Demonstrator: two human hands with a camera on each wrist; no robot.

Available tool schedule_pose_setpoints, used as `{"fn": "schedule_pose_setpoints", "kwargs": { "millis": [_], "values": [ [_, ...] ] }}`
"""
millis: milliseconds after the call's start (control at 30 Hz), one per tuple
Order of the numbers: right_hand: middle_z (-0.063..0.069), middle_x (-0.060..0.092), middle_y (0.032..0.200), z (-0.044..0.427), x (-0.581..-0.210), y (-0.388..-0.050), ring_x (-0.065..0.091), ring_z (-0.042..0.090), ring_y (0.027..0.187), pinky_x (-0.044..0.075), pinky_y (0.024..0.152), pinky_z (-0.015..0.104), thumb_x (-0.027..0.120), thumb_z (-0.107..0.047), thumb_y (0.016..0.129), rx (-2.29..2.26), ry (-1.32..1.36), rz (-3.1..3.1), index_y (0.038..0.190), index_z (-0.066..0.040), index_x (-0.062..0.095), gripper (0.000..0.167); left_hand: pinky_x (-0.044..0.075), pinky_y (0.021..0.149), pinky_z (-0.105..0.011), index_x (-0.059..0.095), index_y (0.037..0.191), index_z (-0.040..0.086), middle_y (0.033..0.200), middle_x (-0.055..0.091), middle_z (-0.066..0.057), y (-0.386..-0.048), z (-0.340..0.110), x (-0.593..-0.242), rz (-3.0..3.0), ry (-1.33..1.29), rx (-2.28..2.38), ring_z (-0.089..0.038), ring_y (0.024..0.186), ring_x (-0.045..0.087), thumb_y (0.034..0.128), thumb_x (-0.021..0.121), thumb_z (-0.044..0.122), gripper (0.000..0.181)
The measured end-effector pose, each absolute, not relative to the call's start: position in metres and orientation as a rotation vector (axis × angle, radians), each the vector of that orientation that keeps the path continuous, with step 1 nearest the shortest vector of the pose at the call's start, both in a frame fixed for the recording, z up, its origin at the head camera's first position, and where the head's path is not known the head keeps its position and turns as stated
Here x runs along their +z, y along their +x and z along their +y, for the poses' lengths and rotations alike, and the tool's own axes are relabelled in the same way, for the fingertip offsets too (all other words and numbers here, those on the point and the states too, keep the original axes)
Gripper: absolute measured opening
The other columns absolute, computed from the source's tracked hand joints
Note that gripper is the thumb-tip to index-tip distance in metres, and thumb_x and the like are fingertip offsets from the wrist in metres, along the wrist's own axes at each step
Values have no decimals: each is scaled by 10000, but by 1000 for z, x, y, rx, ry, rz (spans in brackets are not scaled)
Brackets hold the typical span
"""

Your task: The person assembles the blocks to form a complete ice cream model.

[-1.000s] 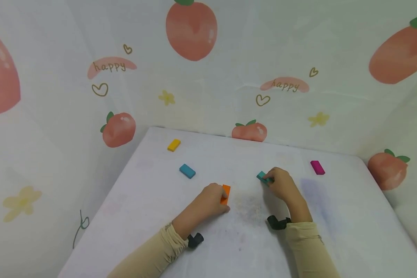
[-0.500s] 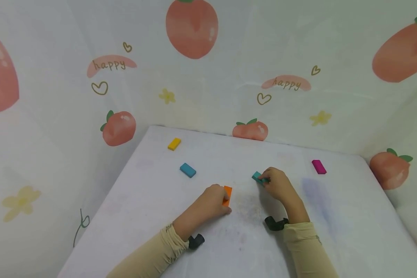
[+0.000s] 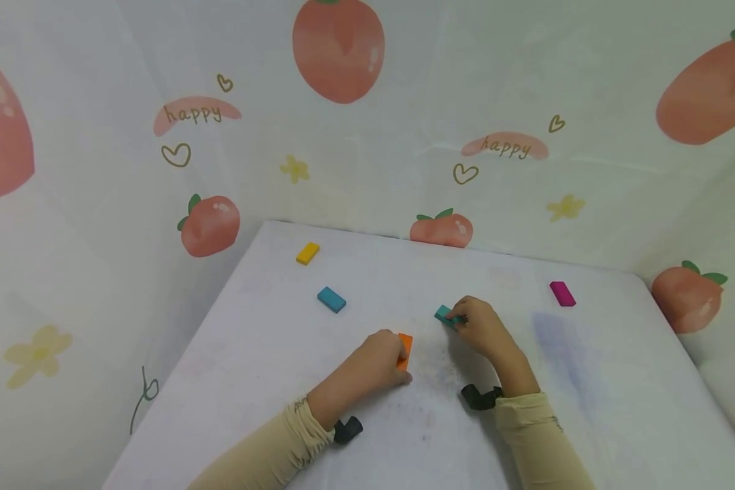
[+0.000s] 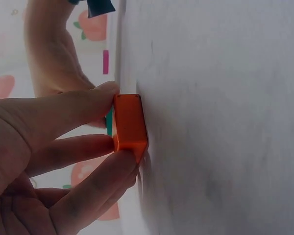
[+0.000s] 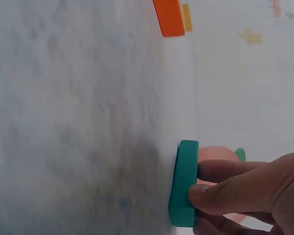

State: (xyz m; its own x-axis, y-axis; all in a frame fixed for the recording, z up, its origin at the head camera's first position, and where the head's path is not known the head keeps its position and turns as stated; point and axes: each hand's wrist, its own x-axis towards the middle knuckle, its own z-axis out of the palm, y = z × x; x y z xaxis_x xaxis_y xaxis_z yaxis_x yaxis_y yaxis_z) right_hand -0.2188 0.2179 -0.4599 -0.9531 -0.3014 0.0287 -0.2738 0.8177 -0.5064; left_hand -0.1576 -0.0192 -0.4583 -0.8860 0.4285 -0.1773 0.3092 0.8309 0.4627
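My left hand (image 3: 370, 361) pinches an orange rectangular block (image 4: 130, 122) between thumb and fingers, low at the table surface near the middle. To the right and a little farther back, my right hand (image 3: 480, 329) holds a teal block (image 5: 185, 178) by thumb and fingers, close to the table. In the head view a short gap separates the orange and teal blocks. The fingers cover part of each block there. The orange block also shows at the top of the right wrist view.
On the white table (image 3: 220, 381) lie a blue block (image 3: 332, 299), a yellow block (image 3: 307, 253) at the back left and a magenta block (image 3: 563, 294) at the back right. A peach-printed cloth (image 3: 367, 150) rises behind the table and at its sides.
My right hand has moved left with the teal block, narrowing the gap to the orange one. My left hand has shifted slightly right and toward me with the orange block.
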Motion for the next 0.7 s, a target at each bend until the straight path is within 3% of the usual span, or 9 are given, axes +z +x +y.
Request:
{"fn": "schedule_pose_setpoints", "kwargs": {
  "millis": [700],
  "values": [
    [131,742,1061,196,-462,-215,713,307,1039,608,957,522,668,116,897,-891,-583,2853,946,3,814,191,519,729,-206,835,988,54,902,718,-18,-142,-11,-454,2749,677,616,-99,815,594,816,945,290,313]
  ]
}}
